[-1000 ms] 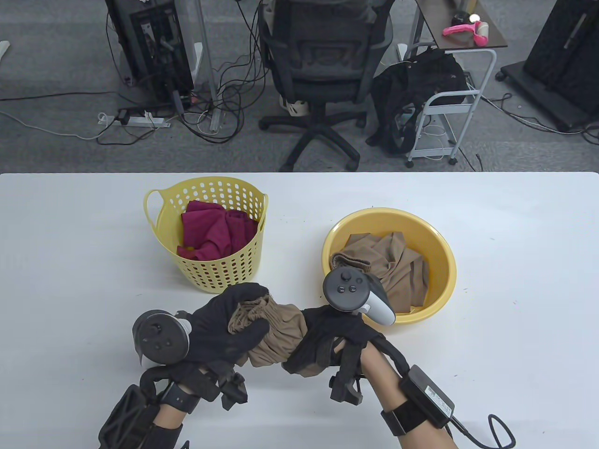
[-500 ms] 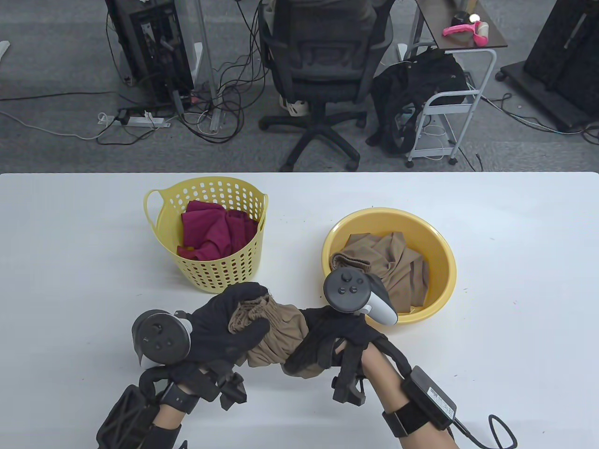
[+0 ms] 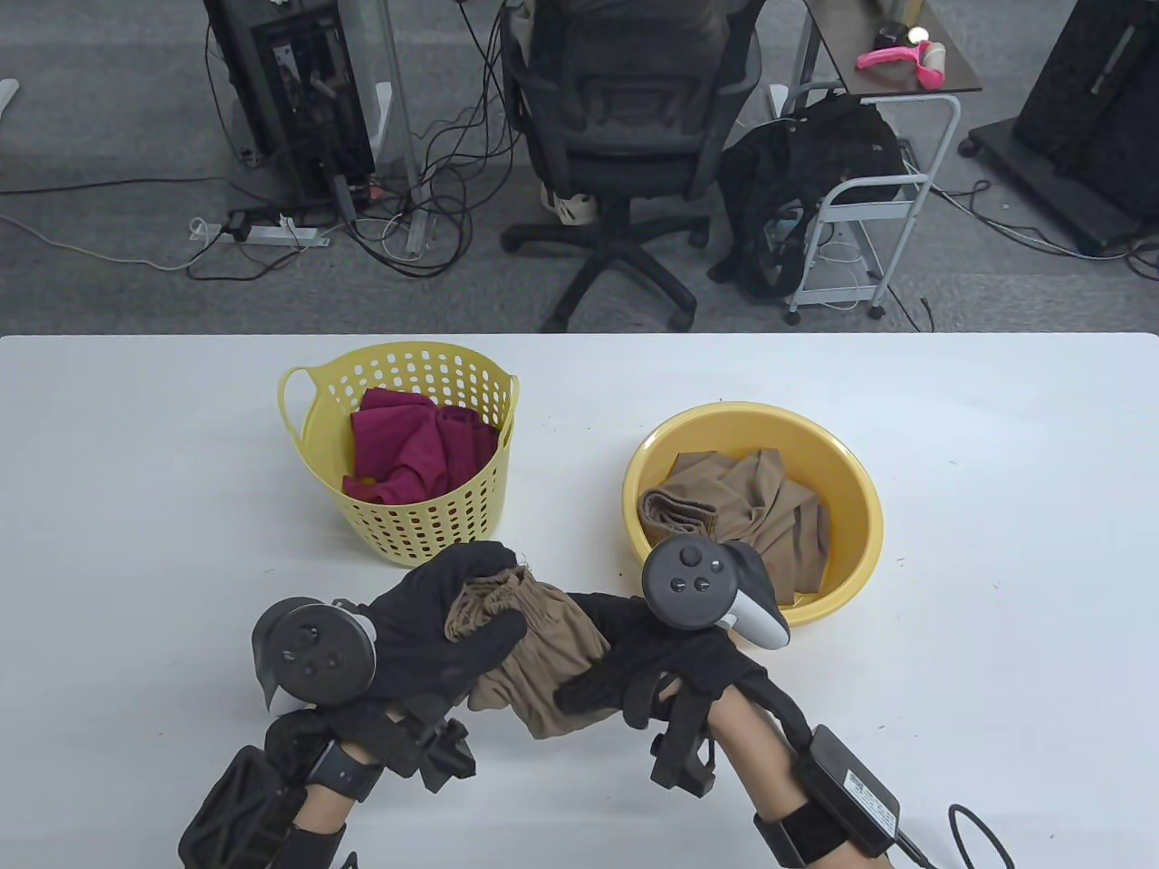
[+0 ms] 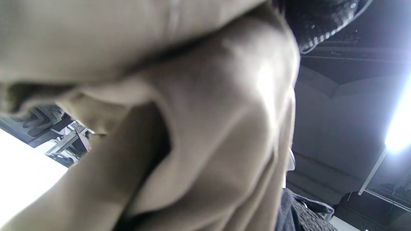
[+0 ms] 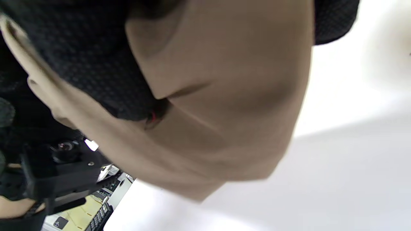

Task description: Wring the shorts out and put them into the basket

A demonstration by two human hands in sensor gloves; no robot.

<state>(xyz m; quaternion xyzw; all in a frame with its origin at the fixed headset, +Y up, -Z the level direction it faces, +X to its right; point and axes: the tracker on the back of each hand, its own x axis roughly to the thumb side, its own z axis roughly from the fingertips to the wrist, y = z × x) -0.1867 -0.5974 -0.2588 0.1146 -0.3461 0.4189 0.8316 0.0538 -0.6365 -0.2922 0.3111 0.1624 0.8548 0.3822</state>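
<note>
Right hand (image 3: 670,674) shifted right; both hands grip tan shorts (image 3: 534,647) (left hand (image 3: 435,634) too); no legible writing.

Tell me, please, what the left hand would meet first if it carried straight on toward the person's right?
Most likely the right hand, which grips the other end of the same tan shorts that the left hand grips; depth is uncertain.
</note>
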